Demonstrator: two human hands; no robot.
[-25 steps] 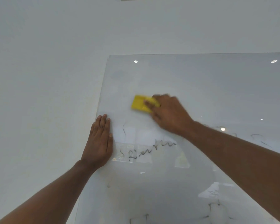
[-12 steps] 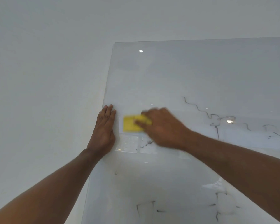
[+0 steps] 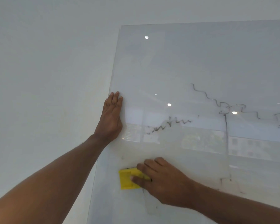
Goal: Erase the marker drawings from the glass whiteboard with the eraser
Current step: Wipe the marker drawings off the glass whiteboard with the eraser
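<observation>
The glass whiteboard (image 3: 192, 62) hangs on a white wall and fills the right of the view. My right hand (image 3: 162, 180) presses a yellow eraser (image 3: 126, 179) flat against the glass at lower centre, near the board's left edge. My left hand (image 3: 111, 117) lies flat with fingers together on the board's left edge, higher up. Black marker remains: a smeared scribble (image 3: 168, 125) at centre, a wavy line (image 3: 207, 97) running right, a vertical stroke (image 3: 227, 143) below it, and faint marks at lower right (image 3: 225, 181).
Bare white wall (image 3: 47, 70) lies left of and above the board. The glass reflects ceiling lights (image 3: 146, 37) and windows.
My right hand has swept the eraser down from the upper middle of the board to low near the left edge. Part of the scribble is wiped away. My left hand stays on the edge.
</observation>
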